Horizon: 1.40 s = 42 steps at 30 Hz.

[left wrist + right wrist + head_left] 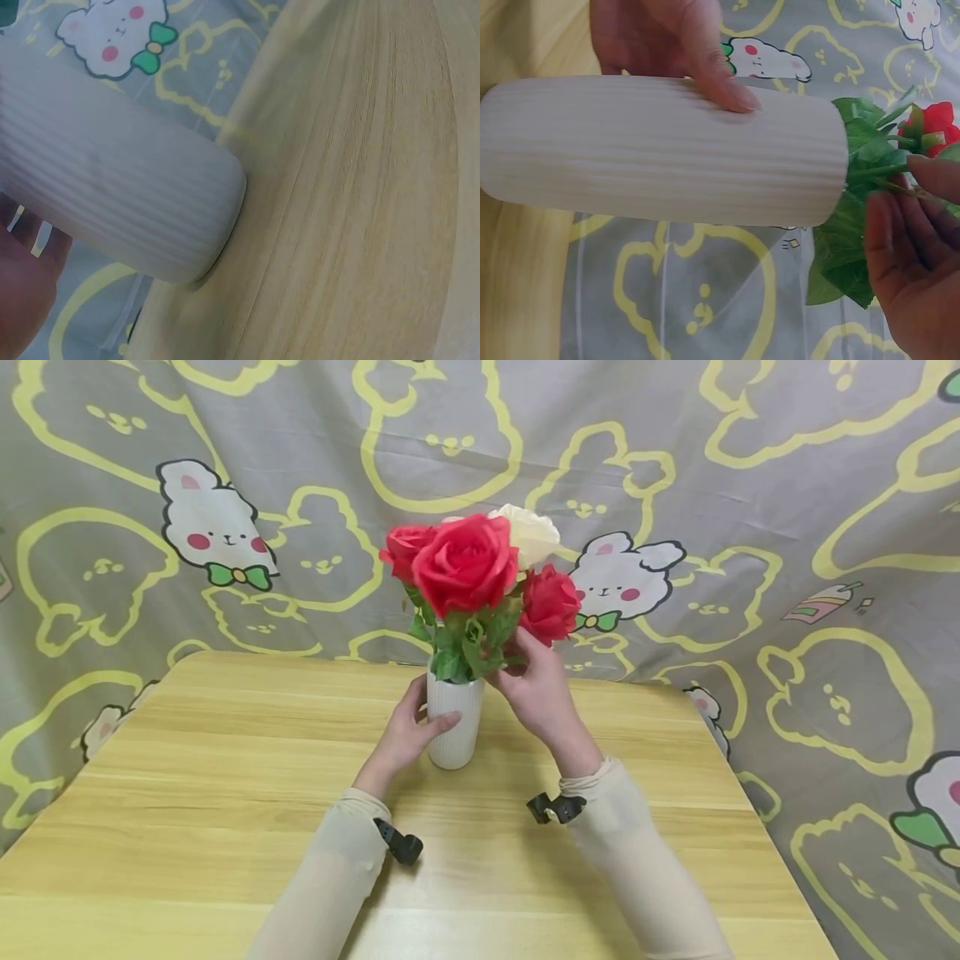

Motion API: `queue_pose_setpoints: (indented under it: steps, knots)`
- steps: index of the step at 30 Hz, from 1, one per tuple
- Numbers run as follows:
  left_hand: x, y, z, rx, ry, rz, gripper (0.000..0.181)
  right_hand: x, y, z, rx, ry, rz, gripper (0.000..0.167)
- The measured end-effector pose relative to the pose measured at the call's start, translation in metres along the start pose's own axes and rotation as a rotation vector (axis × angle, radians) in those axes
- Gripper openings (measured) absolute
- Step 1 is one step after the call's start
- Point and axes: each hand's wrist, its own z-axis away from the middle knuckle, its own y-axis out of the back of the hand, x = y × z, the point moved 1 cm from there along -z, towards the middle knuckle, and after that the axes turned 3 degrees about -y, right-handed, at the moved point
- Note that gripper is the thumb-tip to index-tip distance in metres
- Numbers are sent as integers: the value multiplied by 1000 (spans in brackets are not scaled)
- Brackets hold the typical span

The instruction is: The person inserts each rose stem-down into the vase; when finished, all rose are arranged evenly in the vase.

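Observation:
A white ribbed vase [455, 731] stands upright on the wooden table, filled with artificial-looking roses. My left hand [405, 731] grips its side, thumb across the front; the right wrist view shows this thumb [731, 94] on the ribs. At the vase's mouth, my right hand [540, 689] pinches a green stem [877, 171] between thumb and fingers, just below the red rose on the right [551, 602]. A large red rose [467, 564], a smaller red one [407, 550] and a cream rose [534, 535] rise above the leaves [468, 643]. Stem ends inside the vase are hidden.
The light wooden table [225, 760] reaches back to a grey curtain [315, 443] with yellow outlines and white cartoon rabbits. Dark camera mounts [401, 843] sit on both wrists, over pale sleeves [322, 868].

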Motion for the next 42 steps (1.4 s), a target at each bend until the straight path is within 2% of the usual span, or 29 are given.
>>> queue_pose_setpoints:
  steps: [5, 10, 12, 20, 24, 29, 33, 36, 42]
  knots:
    - [23, -1, 6, -13, 6, -19, 74, 4, -2, 3, 58, -21, -3, 23]
    - [25, -1, 6, -8, -15, -22, 73, 4, -6, 3, 114, -16, -102, 17]
    - [23, -1, 5, -7, -17, -15, 72, 5, -7, 3, 118, -7, -111, 19]
    - [-11, 0, -3, 8, -23, -4, 76, 10, -7, 6, 138, 7, -33, 18]
    - [-14, 0, -2, 16, -38, -12, 75, 12, -10, 6, 158, 23, -53, 18]
    - [-14, -1, -2, 17, -56, -13, 75, 12, -11, 6, 201, 82, 17, 23]
    - [-13, 0, -3, 18, -58, -12, 75, 13, -12, 7, 197, 106, 6, 23]
    - [-9, 1, -2, 16, -44, -3, 75, 14, -13, 7, 199, 94, -14, 25]
    - [17, -1, 5, -8, -21, -3, 73, 17, -13, 8, 179, 84, -60, 24]
